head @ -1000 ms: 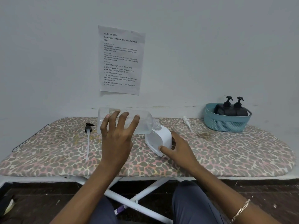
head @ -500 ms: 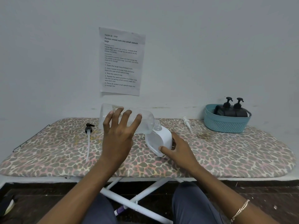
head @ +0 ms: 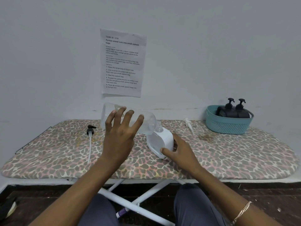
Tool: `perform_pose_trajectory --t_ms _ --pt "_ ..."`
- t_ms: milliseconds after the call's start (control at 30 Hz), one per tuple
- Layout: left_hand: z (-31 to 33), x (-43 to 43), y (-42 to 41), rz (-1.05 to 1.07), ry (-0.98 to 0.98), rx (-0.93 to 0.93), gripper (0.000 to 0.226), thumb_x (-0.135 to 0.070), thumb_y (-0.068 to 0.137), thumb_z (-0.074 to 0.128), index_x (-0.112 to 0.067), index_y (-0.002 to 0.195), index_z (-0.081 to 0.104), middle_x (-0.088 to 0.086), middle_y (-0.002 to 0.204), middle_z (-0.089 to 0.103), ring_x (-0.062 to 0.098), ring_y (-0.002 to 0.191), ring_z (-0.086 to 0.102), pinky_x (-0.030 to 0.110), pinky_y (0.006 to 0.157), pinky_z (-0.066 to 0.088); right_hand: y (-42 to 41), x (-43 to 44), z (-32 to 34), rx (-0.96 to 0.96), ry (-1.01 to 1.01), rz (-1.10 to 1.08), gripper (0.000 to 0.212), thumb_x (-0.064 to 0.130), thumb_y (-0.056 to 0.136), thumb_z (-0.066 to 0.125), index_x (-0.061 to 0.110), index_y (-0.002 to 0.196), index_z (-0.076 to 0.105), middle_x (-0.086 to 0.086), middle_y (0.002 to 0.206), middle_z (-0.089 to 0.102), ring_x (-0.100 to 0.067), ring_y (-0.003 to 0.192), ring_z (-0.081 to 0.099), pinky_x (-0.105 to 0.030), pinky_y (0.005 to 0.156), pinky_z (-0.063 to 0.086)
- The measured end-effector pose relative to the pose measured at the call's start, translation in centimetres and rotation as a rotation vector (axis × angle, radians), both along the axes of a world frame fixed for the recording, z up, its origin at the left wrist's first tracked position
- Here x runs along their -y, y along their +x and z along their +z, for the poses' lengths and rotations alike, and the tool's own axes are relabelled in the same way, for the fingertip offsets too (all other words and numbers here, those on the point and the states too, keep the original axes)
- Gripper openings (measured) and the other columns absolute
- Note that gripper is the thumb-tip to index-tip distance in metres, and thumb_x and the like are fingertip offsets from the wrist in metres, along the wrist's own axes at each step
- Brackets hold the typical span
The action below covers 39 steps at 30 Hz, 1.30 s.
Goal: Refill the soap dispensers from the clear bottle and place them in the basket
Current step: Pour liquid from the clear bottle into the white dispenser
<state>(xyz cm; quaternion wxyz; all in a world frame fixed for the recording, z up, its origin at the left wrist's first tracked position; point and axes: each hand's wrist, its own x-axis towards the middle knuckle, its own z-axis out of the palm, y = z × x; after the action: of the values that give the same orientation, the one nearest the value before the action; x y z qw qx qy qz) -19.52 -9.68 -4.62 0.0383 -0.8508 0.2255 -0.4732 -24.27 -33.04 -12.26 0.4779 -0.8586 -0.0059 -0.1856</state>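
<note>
Leopard-print ironing board [head: 228, 157] stands against the wall. The wall sheet [head: 122, 62] reads "TASK ID 3797, Portion mixed nuts into small ziplock bags". A teal basket [head: 228, 126], far right on the board, holds two black dispensers [head: 232, 111]. The left hand [head: 118, 137] grasps the clear bottle [head: 146, 121], its base slightly higher than a second ago and its neck meeting the top of the white dispenser [head: 161, 141]. The right hand [head: 180, 152] clasps that dispenser at mid-board. A black pump [head: 90, 130] and a white pump [head: 188, 123] lie loose.
</note>
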Motion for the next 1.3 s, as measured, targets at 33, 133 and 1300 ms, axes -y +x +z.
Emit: perform_pose_trajectory --t_ms 33,133,1300 --pt "0.0 0.0 0.0 -0.001 0.001 0.001 0.075 0.015 0.068 0.053 -0.021 0.133 0.066 0.013 0.134 0.063 0.040 0.138 0.049 0.048 0.121 0.013 0.0 0.0 0.0 0.000 0.001 0.001 0.063 0.039 0.086 0.080 0.036 0.142 0.051 0.018 0.123 0.062 0.006 0.104 0.061 -0.016 0.076 0.054" --pt "0.1 0.1 0.1 -0.007 0.005 0.011 0.072 0.013 0.072 0.047 -0.021 0.132 0.066 0.013 0.133 0.064 0.040 0.137 0.050 0.047 0.121 0.014 0.0 0.0 0.0 0.000 0.009 0.006 0.064 0.039 0.087 0.079 0.036 0.143 0.050 0.016 0.125 0.063 0.004 0.105 0.061 -0.018 0.079 0.055" --pt "2.4 0.2 0.8 -0.050 0.196 0.075 0.071 0.016 0.071 0.041 -0.017 0.128 0.067 0.015 0.131 0.064 0.042 0.138 0.052 0.051 0.118 0.022 0.2 0.1 -0.1 0.014 -0.005 0.004 0.061 0.039 0.087 0.078 0.035 0.141 0.051 0.017 0.125 0.063 0.004 0.107 0.061 -0.019 0.081 0.054"
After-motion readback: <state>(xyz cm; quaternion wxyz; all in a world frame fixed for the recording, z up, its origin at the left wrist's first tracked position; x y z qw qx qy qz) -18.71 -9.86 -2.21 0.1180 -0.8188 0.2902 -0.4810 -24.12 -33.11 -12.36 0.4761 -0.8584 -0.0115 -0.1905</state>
